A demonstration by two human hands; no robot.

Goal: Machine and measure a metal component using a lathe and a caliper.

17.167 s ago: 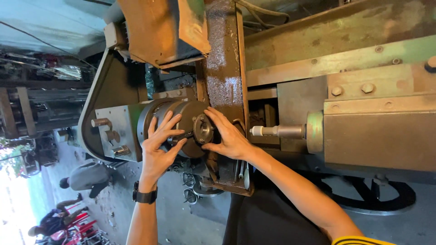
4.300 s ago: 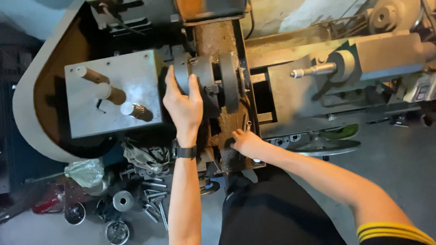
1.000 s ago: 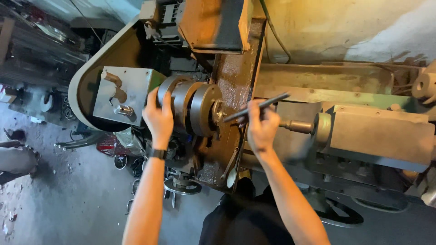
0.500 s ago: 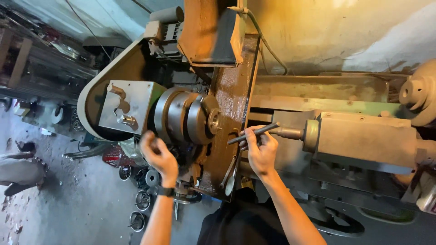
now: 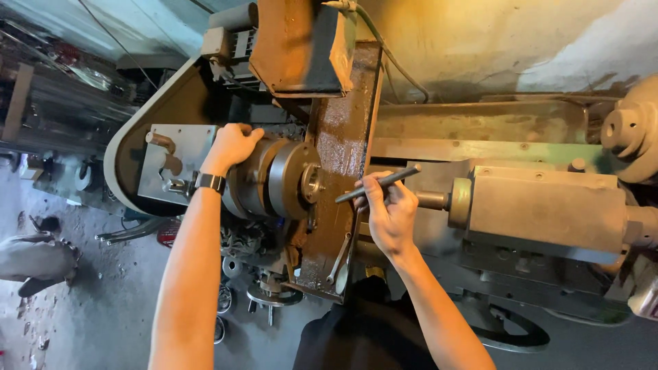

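Observation:
I stand at an old metal lathe. My left hand [image 5: 232, 145], with a black wristwatch, is closed over the top of the round grey chuck [image 5: 274, 179] on the headstock. My right hand [image 5: 391, 212] holds a thin dark metal rod [image 5: 377, 185], its tip pointing toward the chuck's centre [image 5: 312, 183]. The rod lies across the rusty brown carriage plate [image 5: 339, 171] between chuck and tailstock [image 5: 541, 205].
A grey gearbox panel with levers [image 5: 168, 171] sits left of the chuck. The green lathe bed [image 5: 480, 147] runs right. Loose metal parts [image 5: 264, 291] lie on the floor below. A pulley [image 5: 630, 130] is at far right, a handwheel [image 5: 514, 332] lower right.
My left hand has risen from under the chuck to grip its top. My right hand with the rod has stayed near the carriage plate; the view shifted slightly.

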